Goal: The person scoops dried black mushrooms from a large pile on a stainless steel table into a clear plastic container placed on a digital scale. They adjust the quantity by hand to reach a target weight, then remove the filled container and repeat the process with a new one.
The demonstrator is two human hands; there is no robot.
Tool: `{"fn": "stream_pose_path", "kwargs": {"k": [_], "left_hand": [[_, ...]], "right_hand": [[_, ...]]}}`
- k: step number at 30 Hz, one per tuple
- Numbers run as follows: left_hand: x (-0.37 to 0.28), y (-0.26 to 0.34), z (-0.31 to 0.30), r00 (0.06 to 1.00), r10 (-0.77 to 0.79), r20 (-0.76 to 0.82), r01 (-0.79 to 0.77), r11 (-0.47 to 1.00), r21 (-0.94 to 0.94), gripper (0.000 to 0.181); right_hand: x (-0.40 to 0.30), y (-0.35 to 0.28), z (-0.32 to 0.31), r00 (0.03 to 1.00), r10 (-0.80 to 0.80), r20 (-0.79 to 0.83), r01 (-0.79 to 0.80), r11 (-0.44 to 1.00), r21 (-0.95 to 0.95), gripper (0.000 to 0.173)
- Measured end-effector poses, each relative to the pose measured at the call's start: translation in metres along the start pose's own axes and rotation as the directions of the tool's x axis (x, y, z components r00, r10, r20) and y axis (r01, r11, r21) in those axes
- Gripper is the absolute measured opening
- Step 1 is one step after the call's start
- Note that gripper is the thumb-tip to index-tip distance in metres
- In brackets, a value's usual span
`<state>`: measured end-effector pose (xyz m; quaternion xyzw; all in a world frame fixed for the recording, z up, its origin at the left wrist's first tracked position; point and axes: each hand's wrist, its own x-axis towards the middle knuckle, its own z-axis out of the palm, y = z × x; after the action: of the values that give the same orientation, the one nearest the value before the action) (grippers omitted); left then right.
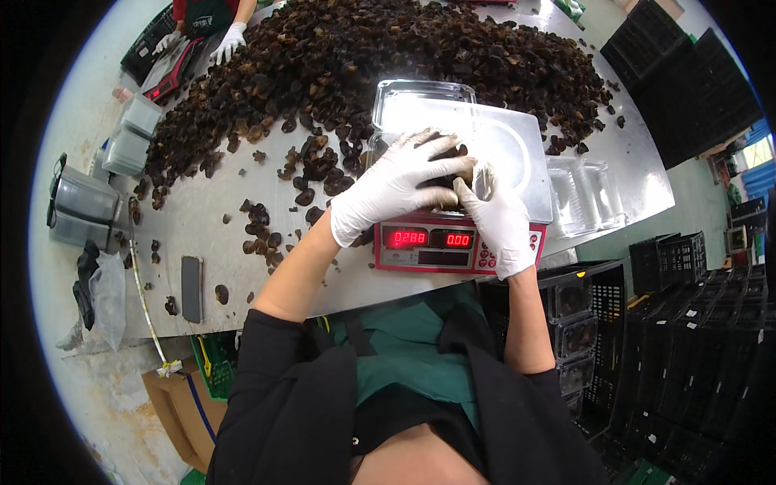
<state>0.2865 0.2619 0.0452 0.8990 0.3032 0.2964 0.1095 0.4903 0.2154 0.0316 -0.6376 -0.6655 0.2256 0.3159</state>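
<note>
A digital scale (427, 256) with a red frame and lit red digits stands at the table's front edge. On its metal pan (515, 127) rests a clear plastic clamshell container (424, 97), its lid opened towards the back. Dark wood ear mushrooms (462, 150) show between my gloved fingers; most of the container's contents are hidden. My left hand (409, 179), in a white glove, reaches over the container with fingers spread on the mushrooms; whether it grips any is unclear. My right hand (500, 221), gloved too, holds the container's right side with thumb and fingers.
A large heap of wood ear mushrooms (394, 48) covers the table's back. Nested clear containers (576, 197) lie right of the scale. A phone (192, 289) lies left. Across, a co-worker's gloved hand (230, 42) touches the heap. Black crates (685, 339) stand at right.
</note>
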Motion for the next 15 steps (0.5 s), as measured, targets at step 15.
{"fn": "stream_pose_path", "kwargs": {"k": [15], "left_hand": [[0.008,0.005,-0.055,0.981,-0.067,-0.184,0.010,0.956,-0.293,0.044]], "right_hand": [[-0.006,0.042,0.005,0.963,0.131,-0.236,-0.099,0.985,0.144,0.039]]}}
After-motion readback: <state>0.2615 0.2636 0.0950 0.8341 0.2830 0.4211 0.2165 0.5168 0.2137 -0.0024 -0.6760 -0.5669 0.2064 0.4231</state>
